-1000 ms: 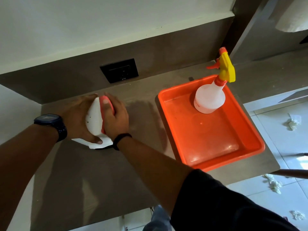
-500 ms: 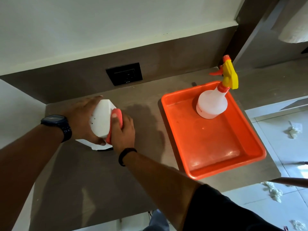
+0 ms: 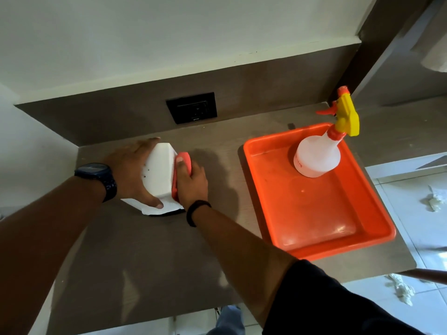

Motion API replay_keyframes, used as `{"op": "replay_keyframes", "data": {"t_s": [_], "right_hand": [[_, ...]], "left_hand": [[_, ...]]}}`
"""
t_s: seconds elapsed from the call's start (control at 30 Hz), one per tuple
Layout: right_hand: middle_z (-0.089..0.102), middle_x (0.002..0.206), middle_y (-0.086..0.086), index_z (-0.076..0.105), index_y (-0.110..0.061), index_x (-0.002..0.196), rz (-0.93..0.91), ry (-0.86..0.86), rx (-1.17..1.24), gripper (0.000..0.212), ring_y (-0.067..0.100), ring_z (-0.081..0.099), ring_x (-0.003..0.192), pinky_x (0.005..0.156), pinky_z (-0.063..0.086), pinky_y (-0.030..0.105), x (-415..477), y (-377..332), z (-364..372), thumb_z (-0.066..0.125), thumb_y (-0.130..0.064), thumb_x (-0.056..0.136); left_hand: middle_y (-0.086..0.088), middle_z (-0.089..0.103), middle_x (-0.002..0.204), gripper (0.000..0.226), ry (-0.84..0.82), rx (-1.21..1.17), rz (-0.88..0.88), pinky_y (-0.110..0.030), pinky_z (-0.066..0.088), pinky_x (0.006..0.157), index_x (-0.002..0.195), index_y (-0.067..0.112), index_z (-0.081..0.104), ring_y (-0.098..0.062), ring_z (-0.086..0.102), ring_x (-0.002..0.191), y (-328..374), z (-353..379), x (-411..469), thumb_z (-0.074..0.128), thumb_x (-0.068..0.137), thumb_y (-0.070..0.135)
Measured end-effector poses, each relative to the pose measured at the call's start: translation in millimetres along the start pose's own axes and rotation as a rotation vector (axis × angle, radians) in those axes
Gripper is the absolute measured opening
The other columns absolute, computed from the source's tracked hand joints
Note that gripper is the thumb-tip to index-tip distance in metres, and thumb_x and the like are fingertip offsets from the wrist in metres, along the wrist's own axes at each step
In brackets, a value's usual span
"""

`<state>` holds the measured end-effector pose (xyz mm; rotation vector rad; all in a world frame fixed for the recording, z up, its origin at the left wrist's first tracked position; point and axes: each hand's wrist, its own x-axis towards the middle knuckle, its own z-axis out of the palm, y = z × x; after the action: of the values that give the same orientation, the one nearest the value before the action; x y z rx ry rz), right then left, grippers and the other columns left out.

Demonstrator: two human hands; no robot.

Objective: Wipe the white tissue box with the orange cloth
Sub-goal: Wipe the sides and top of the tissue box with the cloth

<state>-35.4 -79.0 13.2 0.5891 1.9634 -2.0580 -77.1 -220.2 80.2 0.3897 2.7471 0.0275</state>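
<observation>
Cloth point(image 3: 183, 170) slid rightward; box point(image 3: 159, 175) lengthwise away.

Left hand point(image 3: 131, 170): palm down, fingers point(image 3: 154, 203) spread and wrapped over the white tissue box point(image 3: 159, 176), thumb on near edge; dark watch on wrist. Right hand point(image 3: 191, 181): fingers curled, pressing orange cloth point(image 3: 184, 158) flat against box's right side; black band on wrist. Both forearms bare, reaching forward from lower edge; black sleeve on right upper arm.

Bare counter point(image 3: 135, 262) lies open in front; an orange tray point(image 3: 377, 213) holding a spray bottle point(image 3: 316, 158) blocks the right, apparently near the edge.
</observation>
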Motion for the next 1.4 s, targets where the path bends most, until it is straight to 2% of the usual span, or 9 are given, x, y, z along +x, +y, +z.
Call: {"op": "replay_keyframes", "data": {"t_s": [0.23,0.43,0.5,0.63,0.77,0.87,0.97,1.13,1.4], "right_hand": [[0.067,0.094,-0.002,0.062,-0.027,0.08,0.111,0.064,0.187,0.025,0.017,0.064,0.091,0.081,0.052,0.035,-11.1,-7.0,-13.3,0.05,-0.048,0.086],[0.068,0.119,0.02,0.069,-0.012,0.104,0.087,0.016,0.517,0.056,0.035,0.062,0.115,0.105,0.046,0.052,-1.6,-55.6,-25.4,0.06,-0.053,0.067],[0.068,0.119,0.017,0.069,-0.018,0.1,-0.006,-0.019,0.508,0.045,0.032,0.062,0.115,0.104,0.047,0.051,2.1,-70.8,-25.4,0.058,-0.052,0.072],[0.068,0.096,0.0,0.068,-0.028,0.091,-0.286,0.018,0.098,0.033,0.017,0.063,0.094,0.089,0.051,0.043,-0.1,-88.0,-11.8,0.047,-0.052,0.083],[0.061,0.126,0.007,0.065,-0.021,0.116,-0.642,-0.157,-0.639,0.044,0.028,0.05,0.122,0.103,0.042,0.049,1.7,-75.1,7.9,0.049,-0.052,0.088],[0.05,0.145,0.003,0.058,-0.033,0.124,-0.756,-0.186,-1.054,0.046,0.032,0.03,0.141,0.11,0.033,0.052,2.1,-65.3,15.0,0.053,-0.057,0.085],[0.051,0.141,0.002,0.057,-0.033,0.124,-0.787,-0.168,-1.117,0.046,0.033,0.029,0.141,0.108,0.035,0.055,-1.0,-64.2,18.4,0.05,-0.055,0.084],[0.054,0.134,0.005,0.059,-0.029,0.12,-0.891,-0.174,-1.281,0.044,0.037,0.033,0.137,0.106,0.031,0.059,-11.7,-61.0,21.4,0.047,-0.05,0.083],[0.051,0.14,0.002,0.053,-0.031,0.126,-0.862,-0.21,-1.253,0.044,0.031,0.032,0.14,0.114,0.019,0.063,2.4,-62.0,9.7,0.045,-0.052,0.088]], "left_hand": [[-0.005,0.038,0.147,0.153,0.034,-0.011,-0.019,-0.043,0.038,0.102,0.143,0.032,0.007,-0.028,0.041,0.128,-1.6,4.4,1.4,0.066,0.013,0.087],[-0.004,0.034,0.151,0.16,0.056,-0.093,-0.064,-0.044,0.033,0.109,0.146,0.022,0.016,-0.025,0.035,0.135,12.7,-1.0,4.1,0.062,0.009,0.09],[-0.007,0.027,0.155,0.164,0.066,-0.1,-0.059,-0.046,0.027,0.113,0.147,0.018,0.011,-0.027,0.028,0.139,10.2,0.5,-0.3,0.061,0.01,0.091],[-0.009,0.013,0.158,0.165,0.071,-0.25,-0.1,-0.048,0.017,0.116,0.148,0.016,0.005,-0.027,0.011,0.144,-6.5,5.7,-16.5,0.067,0.011,0.084],[-0.008,0.032,0.149,0.147,0.115,-0.377,-0.01,-0.047,0.023,0.113,0.141,0.019,0.028,-0.029,0.028,0.136,-22.1,5.4,-23.0,0.072,0.014,0.078],[-0.007,0.043,0.138,0.129,0.147,-0.391,0.069,-0.044,0.025,0.112,0.131,0.02,0.041,-0.027,0.038,0.127,-24.9,5.8,-23.8,0.08,0.02,0.071],[-0.008,0.049,0.13,0.114,0.223,-0.432,0.088,-0.037,0.029,0.102,0.125,0.019,0.044,-0.028,0.045,0.118,-25.9,14.4,-25.1,0.094,0.028,0.051],[-0.012,0.045,0.136,0.125,0.293,-0.415,0.035,-0.024,0.027,0.094,0.134,0.011,0.036,-0.029,0.044,0.122,-24.6,20.7,-28.8,0.096,0.029,0.043],[-0.015,0.05,0.129,0.11,0.306,-0.379,0.141,-0.035,0.028,0.099,0.128,0.012,0.042,-0.035,0.047,0.118,-13.2,14.9,-29.8,0.095,0.036,0.04]]}}
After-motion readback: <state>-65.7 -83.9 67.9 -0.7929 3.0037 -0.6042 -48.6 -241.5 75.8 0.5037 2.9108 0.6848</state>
